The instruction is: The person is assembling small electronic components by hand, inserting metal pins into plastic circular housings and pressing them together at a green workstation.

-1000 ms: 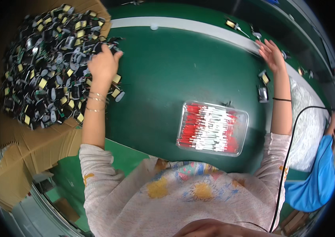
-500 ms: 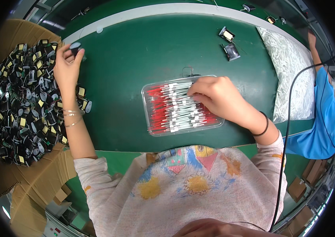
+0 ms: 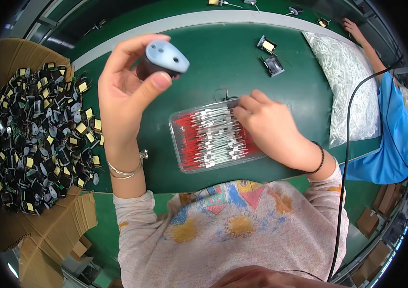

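Note:
My left hand (image 3: 124,98) is raised over the left part of the table. Between its thumb and fingers sits a small black housing with a smooth grey-blue end cap (image 3: 168,55), and holes show in the cap. My right hand (image 3: 273,127) is at the right side of a clear plastic tray (image 3: 175,144), its fingers bent together over the contents. The fingertips point down among the leads, so what they pinch, if anything, is hidden. Many thin leads with white connectors (image 3: 211,137) and red ends fill the tray.
A cardboard box (image 3: 52,50) at the left holds a heap of black housings (image 3: 31,139). Two black parts (image 3: 273,66) lie far right of centre. A clear bag of white pieces (image 3: 353,91) is at the right, beside a black cable (image 3: 348,158) and a co-worker's arm (image 3: 372,53).
My left hand has come from the box edge in toward the middle and closer up, carrying the housing. My right hand stays at the tray with small finger movement. The co-worker's hand has moved left.

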{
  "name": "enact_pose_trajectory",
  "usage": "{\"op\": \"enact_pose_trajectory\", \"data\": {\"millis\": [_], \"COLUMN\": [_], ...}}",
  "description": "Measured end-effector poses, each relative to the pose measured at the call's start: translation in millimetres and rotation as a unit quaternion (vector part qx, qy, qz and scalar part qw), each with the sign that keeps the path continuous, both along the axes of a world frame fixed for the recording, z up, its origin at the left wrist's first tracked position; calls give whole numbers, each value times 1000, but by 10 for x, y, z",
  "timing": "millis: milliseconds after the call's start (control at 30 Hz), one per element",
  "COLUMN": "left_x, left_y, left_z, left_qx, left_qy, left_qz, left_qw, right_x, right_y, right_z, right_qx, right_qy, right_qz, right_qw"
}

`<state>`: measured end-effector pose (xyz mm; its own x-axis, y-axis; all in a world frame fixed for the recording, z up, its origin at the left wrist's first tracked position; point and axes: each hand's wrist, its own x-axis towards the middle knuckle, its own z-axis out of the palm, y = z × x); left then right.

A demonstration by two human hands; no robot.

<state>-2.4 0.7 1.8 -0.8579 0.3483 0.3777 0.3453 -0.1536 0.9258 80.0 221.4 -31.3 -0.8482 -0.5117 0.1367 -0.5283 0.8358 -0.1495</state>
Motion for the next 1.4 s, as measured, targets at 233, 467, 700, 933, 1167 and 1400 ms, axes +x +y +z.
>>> {"op": "enact_pose_trajectory", "data": {"millis": [233, 467, 700, 933, 1167, 1400], "left_x": [93, 114, 176, 254, 287, 282], "left_y": [-90, 109, 182, 236, 316, 388], "left_z": [81, 33, 17, 61, -65, -254], "left_qx": [0, -183, -103, -8, 90, -20], "left_qy": [-63, 40, -53, -210, -208, 124], "left_qz": [-129, -260, -256, -238, -157, -8], "left_qw": [990, 947, 960, 948, 961, 992], "right_x": [-209, -258, -325, -345, -230, -23], "right_y": [262, 323, 256, 183, 216, 220], "right_z": [592, 724, 695, 540, 518, 624], "right_qx": [-236, -342, -459, -550, -644, -586], "right_qy": [-36, -13, -55, -85, 140, 139], "right_qz": [59, -8, 64, 73, 15, 61], "right_qw": [969, 940, 884, 828, 752, 796]}}
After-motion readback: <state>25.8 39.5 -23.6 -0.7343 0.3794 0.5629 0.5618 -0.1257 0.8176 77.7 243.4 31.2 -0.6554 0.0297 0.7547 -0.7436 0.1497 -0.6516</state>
